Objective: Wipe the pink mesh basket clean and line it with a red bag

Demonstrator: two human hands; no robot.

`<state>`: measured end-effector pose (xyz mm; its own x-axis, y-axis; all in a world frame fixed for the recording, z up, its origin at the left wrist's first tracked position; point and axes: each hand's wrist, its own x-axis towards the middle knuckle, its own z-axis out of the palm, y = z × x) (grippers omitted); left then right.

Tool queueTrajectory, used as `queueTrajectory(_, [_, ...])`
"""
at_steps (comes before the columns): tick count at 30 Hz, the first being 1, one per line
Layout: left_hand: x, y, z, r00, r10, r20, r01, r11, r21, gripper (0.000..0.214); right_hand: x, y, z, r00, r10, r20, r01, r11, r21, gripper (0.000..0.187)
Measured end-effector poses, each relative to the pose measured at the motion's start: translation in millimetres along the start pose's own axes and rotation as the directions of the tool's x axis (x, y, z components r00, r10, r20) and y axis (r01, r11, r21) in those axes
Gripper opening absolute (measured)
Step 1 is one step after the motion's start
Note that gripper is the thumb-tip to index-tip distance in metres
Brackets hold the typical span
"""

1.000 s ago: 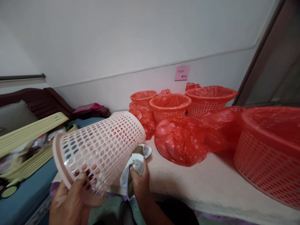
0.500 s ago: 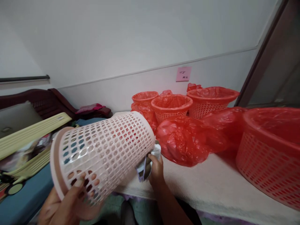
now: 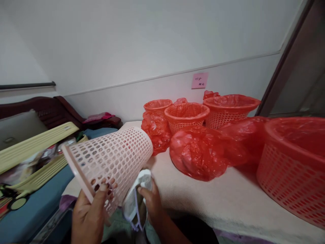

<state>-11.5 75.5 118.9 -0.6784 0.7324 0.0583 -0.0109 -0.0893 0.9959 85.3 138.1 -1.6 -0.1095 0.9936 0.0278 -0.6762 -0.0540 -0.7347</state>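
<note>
A pale pink perforated plastic basket [image 3: 114,152] lies tilted on its side in the air, its wide rim toward me on the left. My left hand [image 3: 91,206] grips that rim, thumb outside and fingertips showing through the holes from within. Just below the basket's right side, my right hand [image 3: 151,196] is closed on a white and olive-brown cloth [image 3: 137,200] with purple trim. The cloth hangs down beside the basket's wall; whether it touches the wall I cannot tell.
Red baskets [image 3: 186,113] lined with red plastic bags stand on a cream-covered table [image 3: 182,193]. A crumpled red bag [image 3: 198,152] bulges in front of them. A larger red basket [image 3: 291,169] is at the right. An open pale yellow suitcase [image 3: 38,139] lies on the left.
The pink basket has moved down and tipped further, its far end shifting left. My right hand has moved left and down with the cloth, which shows more now.
</note>
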Motion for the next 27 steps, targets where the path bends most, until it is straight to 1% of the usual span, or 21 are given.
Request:
queueTrajectory(1, [1.1,-3.6,3.9,1.000,0.020,0.012,-0.020,1.000,0.024,0.048,-6.0,2.7,4.4,0.998,0.004,0.066,-0.002,1.000,-0.024,0.054])
queueTrajectory(3, [3.3,-8.6,13.1,0.999,0.032,0.030,-0.034,0.998,0.048,0.048,-16.0,7.3,11.9,0.985,-0.039,0.168,0.060,0.991,-0.122,0.058])
queueTrajectory(5, [6.3,-11.0,22.7,0.998,0.028,0.049,-0.030,0.999,0.043,0.050,-23.2,9.5,17.1,0.969,-0.102,0.225,0.151,0.965,-0.213,0.058])
queueTrajectory(7, [10.4,-11.3,31.1,0.998,0.026,0.061,-0.027,0.999,0.018,0.052,-28.4,8.6,19.7,0.949,-0.177,0.261,0.254,0.920,-0.297,0.056])
queueTrajectory(9, [15.2,-10.0,37.2,0.997,0.022,0.068,-0.021,1.000,-0.013,0.052,-32.9,6.1,19.7,0.927,-0.243,0.284,0.346,0.848,-0.401,0.057])
queueTrajectory(10, [17.6,-8.9,39.3,0.997,0.009,0.071,-0.007,0.999,-0.033,0.050,-35.1,5.2,19.0,0.918,-0.269,0.292,0.383,0.795,-0.471,0.060])
queueTrajectory(12, [21.7,-6.6,42.4,0.996,-0.035,0.081,0.042,0.996,-0.083,0.046,-39.3,5.4,17.1,0.909,-0.294,0.296,0.416,0.676,-0.608,0.072])
queueTrajectory(14, [24.2,-5.1,45.2,0.993,-0.085,0.087,0.097,0.986,-0.135,0.042,-42.3,8.7,15.8,0.905,-0.322,0.279,0.421,0.581,-0.697,0.080])
queueTrajectory(15, [24.7,-5.0,46.9,0.990,-0.107,0.090,0.120,0.981,-0.154,0.040,-43.0,11.3,15.6,0.900,-0.350,0.260,0.423,0.551,-0.719,0.081])
queueTrajectory(17, [24.5,-6.0,50.8,0.987,-0.136,0.088,0.149,0.974,-0.169,0.037,-42.6,16.4,15.8,0.880,-0.413,0.234,0.439,0.519,-0.733,0.075])
queueTrajectory(19, [23.0,-7.9,54.8,0.987,-0.137,0.082,0.149,0.975,-0.165,0.036,-40.1,18.9,16.2,0.861,-0.460,0.215,0.459,0.524,-0.717,0.068])
queueTrajectory(20, [22.0,-8.8,56.3,0.987,-0.132,0.089,0.144,0.977,-0.158,0.035,-38.2,18.1,16.2,0.860,-0.467,0.207,0.462,0.539,-0.704,0.065])
queueTrajectory(22, [19.7,-10.6,56.6,0.983,-0.110,0.145,0.127,0.985,-0.120,0.035,-33.1,11.4,15.5,0.882,-0.434,0.184,0.434,0.592,-0.680,0.055])
queueTrajectory(24, [16.7,-13.9,51.5,0.970,-0.060,0.235,0.064,0.998,-0.010,0.035,-26.4,-1.5,13.4,0.919,-0.365,0.147,0.368,0.664,-0.651,0.046])
queueTrajectory(25, [14.9,-16.9,46.5,0.956,-0.031,0.290,0.013,0.998,0.064,0.036,-22.5,-9.6,11.7,0.936,-0.328,0.128,0.332,0.701,-0.631,0.043])
queueTrajectory(26, [13.0,-21.2,39.8,0.934,0.000,0.358,-0.053,0.989,0.138,0.037,-18.4,-18.0,9.5,0.949,-0.299,0.105,0.299,0.739,-0.603,0.041])
queueTrajectory(27, [11.1,-26.8,31.6,0.899,0.026,0.437,-0.132,0.968,0.213,0.038,-14.2,-26.4,6.9,0.957,-0.281,0.077,0.274,0.775,-0.570,0.040])
